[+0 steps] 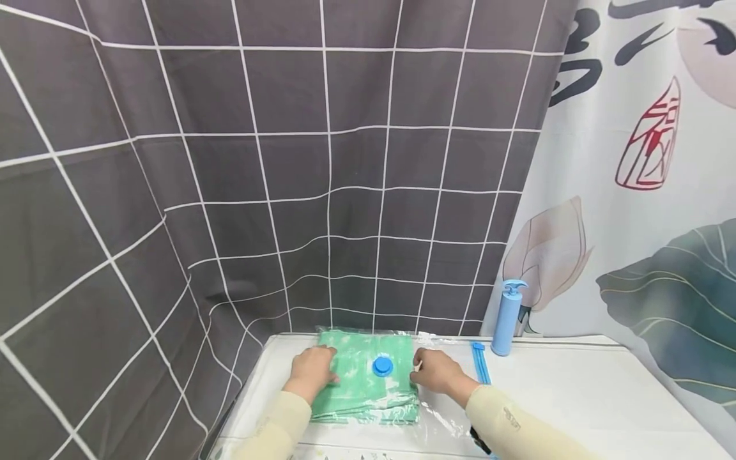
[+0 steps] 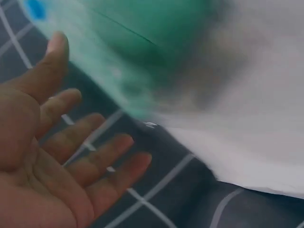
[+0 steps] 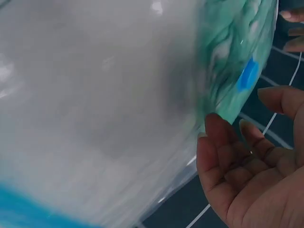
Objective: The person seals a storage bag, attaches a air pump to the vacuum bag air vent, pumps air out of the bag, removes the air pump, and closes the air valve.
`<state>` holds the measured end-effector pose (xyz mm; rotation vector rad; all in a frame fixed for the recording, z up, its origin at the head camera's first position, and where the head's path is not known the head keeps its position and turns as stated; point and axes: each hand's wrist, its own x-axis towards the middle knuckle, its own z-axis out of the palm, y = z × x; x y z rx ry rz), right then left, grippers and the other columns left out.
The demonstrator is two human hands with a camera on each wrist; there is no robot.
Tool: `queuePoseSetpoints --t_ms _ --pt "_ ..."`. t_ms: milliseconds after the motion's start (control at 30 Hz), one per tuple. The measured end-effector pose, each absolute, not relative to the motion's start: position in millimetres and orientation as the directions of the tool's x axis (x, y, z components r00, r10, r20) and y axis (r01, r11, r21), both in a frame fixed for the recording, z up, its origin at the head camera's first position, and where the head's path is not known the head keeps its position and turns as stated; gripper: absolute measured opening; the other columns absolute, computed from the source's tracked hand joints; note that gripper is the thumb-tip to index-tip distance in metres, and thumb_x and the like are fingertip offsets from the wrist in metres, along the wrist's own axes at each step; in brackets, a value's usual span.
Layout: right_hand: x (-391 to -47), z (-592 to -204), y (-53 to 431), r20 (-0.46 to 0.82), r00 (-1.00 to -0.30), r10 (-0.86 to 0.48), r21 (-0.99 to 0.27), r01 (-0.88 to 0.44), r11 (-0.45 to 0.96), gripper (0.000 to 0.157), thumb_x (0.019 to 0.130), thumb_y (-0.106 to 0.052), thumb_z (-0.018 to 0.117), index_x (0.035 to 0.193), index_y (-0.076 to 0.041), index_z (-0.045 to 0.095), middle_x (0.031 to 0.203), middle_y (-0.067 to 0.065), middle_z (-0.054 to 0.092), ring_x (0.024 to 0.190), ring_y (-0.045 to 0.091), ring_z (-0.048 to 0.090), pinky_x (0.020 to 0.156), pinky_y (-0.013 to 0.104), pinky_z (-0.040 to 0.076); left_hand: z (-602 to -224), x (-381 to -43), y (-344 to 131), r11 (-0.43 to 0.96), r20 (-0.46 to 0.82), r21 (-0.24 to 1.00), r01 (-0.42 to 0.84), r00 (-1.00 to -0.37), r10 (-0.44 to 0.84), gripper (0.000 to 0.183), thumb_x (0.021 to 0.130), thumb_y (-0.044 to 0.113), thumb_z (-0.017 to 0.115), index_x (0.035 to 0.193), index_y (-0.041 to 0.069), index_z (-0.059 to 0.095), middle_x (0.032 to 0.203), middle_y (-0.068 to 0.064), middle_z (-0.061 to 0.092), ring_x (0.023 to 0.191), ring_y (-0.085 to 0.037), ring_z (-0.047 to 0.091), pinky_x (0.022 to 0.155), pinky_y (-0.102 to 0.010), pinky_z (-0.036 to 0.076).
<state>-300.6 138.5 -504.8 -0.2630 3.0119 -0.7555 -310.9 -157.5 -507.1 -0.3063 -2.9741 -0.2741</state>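
Note:
A clear vacuum storage bag (image 1: 443, 415) lies flat on the white table, with a folded green cloth (image 1: 352, 358) inside its left part. On top of the bag is a round blue valve (image 1: 382, 366). My left hand (image 1: 313, 370) is at the cloth's left edge; its fingers are spread in the left wrist view (image 2: 71, 142). At the cloth's right edge is my right hand (image 1: 438, 372), its fingers loosely bent with nothing visibly gripped in the right wrist view. Whether those fingertips touch the film, I cannot tell. The bag's blue zip strip (image 1: 480, 364) runs partly beneath my right arm.
A light blue hand pump (image 1: 505, 322) stands upright at the table's back edge, right of the bag. Behind the white table (image 1: 563, 390) hang a dark grid-patterned curtain (image 1: 356, 160) and a floral white curtain (image 1: 632, 243).

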Motion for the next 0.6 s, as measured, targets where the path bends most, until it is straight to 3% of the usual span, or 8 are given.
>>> queuePoseSetpoints --t_ms 133,267,433,600 --pt "-306 -506 113 0.010 -0.976 -0.219 -0.436 -0.201 0.877 0.038 0.094 -0.022 0.089 0.124 -0.004 0.076 0.104 0.011 0.083 0.091 0.026 0.077 0.083 0.051 0.069 -515 -316 -175 0.928 0.056 0.304 0.217 -0.976 0.210 0.072 0.071 0.020 0.099 0.139 0.008 0.078 0.155 -0.023 0.072 0.142 -0.047 0.070 0.117 -0.065 0.060" --pt "-317 -514 93 0.012 -0.964 -0.267 -0.405 -0.249 0.880 0.048 0.093 -0.025 0.091 0.132 -0.003 0.074 0.113 0.016 0.084 0.107 0.038 0.081 0.094 0.061 0.069 -533 -326 -180 0.883 0.045 0.401 0.244 -0.968 0.248 0.073 0.070 0.013 0.095 0.140 0.004 0.077 0.163 -0.029 0.063 0.148 -0.053 0.063 0.124 -0.068 0.053" --pt "-360 -574 86 0.045 -0.955 -0.294 -0.305 -0.293 0.906 0.052 0.095 -0.040 0.087 0.133 -0.008 0.074 0.111 0.011 0.084 0.103 0.031 0.082 0.089 0.052 0.071 -585 -362 -191 0.896 0.071 0.330 0.297 -0.954 0.290 0.077 0.068 0.024 0.096 0.142 0.010 0.078 0.162 -0.028 0.063 0.145 -0.052 0.066 0.123 -0.065 0.055" --pt "-390 -611 75 0.078 -0.955 -0.285 -0.266 -0.295 0.918 0.079 0.094 -0.051 0.090 0.147 0.002 0.066 0.104 0.015 0.083 0.094 0.030 0.082 0.085 0.047 0.073 -615 -391 -199 0.902 0.083 0.238 0.359 -0.933 0.349 0.082 0.061 0.034 0.097 0.140 0.016 0.081 0.159 -0.024 0.068 0.143 -0.047 0.069 0.122 -0.061 0.057"
